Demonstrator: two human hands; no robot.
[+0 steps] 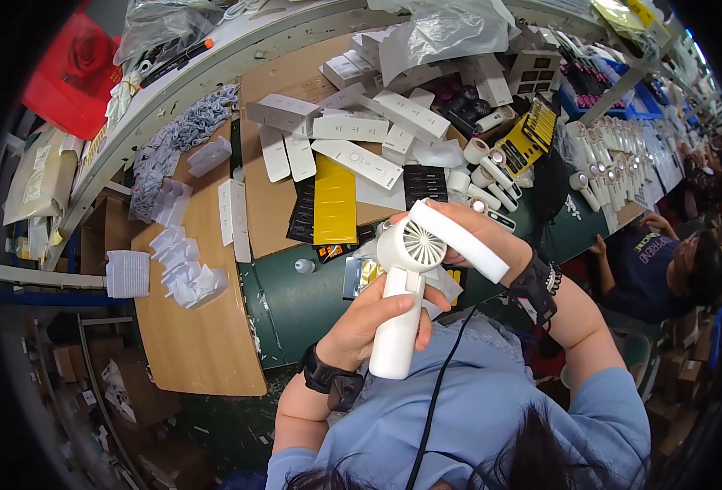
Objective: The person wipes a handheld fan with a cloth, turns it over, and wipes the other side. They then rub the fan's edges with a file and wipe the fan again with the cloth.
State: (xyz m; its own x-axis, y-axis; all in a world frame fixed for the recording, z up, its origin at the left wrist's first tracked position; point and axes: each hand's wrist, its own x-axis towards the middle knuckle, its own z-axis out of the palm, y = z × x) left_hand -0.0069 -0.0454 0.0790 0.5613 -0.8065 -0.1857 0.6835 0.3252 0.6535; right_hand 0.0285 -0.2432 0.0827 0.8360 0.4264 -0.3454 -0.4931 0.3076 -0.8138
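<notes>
A white handheld fan (395,325) with a round slatted head is tilted in front of my body. Wrapped around its handle, with the thumb across the front, is my left hand (367,317). A thick white curved strip (464,242) of foam-like look arches beside the fan's head, one end close against it. My right hand (496,231) grips this strip from behind, and part of its fingers is hidden by it. Below on the green tabletop lie a small blue-edged packet (351,278) and black and yellow printed sheets (335,200).
White boxes (353,129) are piled at the back under a clear plastic bag (451,37). More white fans (614,163) stand to the right, where another person (655,261) sits. Folded white inserts (189,273) rest on the wooden board at left. A black cord (443,376) hangs before me.
</notes>
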